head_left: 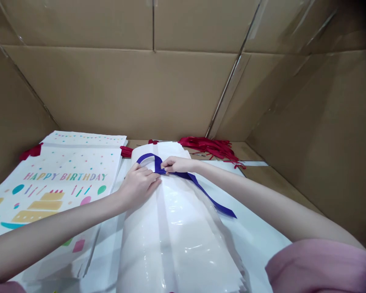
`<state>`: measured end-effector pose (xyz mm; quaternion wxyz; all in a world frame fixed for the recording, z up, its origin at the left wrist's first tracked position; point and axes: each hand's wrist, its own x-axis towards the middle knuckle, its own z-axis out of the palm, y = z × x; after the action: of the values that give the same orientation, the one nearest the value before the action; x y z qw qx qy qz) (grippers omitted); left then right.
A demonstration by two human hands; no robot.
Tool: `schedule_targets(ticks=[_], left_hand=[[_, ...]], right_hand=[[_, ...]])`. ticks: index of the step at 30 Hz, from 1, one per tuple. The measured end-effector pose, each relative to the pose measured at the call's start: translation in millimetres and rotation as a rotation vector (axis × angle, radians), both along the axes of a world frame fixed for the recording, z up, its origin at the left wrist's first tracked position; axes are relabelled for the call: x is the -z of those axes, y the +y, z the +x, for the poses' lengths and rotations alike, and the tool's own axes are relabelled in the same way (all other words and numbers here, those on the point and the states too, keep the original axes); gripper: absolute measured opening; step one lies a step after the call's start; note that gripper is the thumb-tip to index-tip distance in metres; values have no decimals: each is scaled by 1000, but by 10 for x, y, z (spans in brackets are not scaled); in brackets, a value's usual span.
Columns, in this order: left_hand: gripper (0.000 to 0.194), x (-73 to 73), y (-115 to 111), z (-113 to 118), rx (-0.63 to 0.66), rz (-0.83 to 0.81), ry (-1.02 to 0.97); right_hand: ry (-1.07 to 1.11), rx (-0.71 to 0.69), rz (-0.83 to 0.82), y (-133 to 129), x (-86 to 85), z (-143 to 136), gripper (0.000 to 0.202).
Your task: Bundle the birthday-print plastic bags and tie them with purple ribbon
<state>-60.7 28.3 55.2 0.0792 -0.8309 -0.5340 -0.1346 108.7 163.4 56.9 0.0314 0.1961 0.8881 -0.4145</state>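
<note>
A purple ribbon (212,198) lies across the upper part of a stack of white plastic bags (183,228), with a loop standing up at its left. My left hand (143,183) is closed on the ribbon at the foot of that loop. Close beside it, my right hand (177,164) pinches the ribbon where it crosses itself. A loose tail of the ribbon runs off to the right over the stack's edge. The fingertips of both hands nearly meet, and the crossing between them is partly hidden.
To the left lies another stack of bags (65,176) printed "HAPPY BIRTHDAY", with red ribbon (30,152) at its sides. A heap of red ribbons (210,147) sits behind the white stack. Cardboard walls (116,89) enclose the white table (247,203) at the back and sides.
</note>
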Motion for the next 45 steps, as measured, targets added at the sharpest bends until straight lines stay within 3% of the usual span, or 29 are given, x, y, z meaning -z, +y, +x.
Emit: schedule_targets(ticks=[9,16,23,26,30,33,37,39,45], left_hand=[[40,-52,-233,0,-95,11,119],[45,-95,-340,7,-116,-155,58],[41,-111,-107,111,-193,-264,-244],[36,-110,41,182,-240,-270,-277],[35,-136,131,223,-208,-258,-274],[35,-206,192,157,-181,-394,-299],[46,-344,363,9,-153,-820,-399],[48,-398,421,-17,-143,-913,-391],[36,-366,218,138,-167,-437,-135]], right_hand=[[-9,-53,-37,-20,-32,22,13],[6,-64,-62,-15,-22,24,16],[26,-65,-69,30,31,28,13],[29,-60,-63,45,58,35,12],[27,-50,-54,40,67,39,15],[23,-37,-40,16,43,39,18],[10,-13,-16,-46,-16,44,18],[11,10,-4,-73,-32,48,18],[22,56,6,-81,18,42,18]])
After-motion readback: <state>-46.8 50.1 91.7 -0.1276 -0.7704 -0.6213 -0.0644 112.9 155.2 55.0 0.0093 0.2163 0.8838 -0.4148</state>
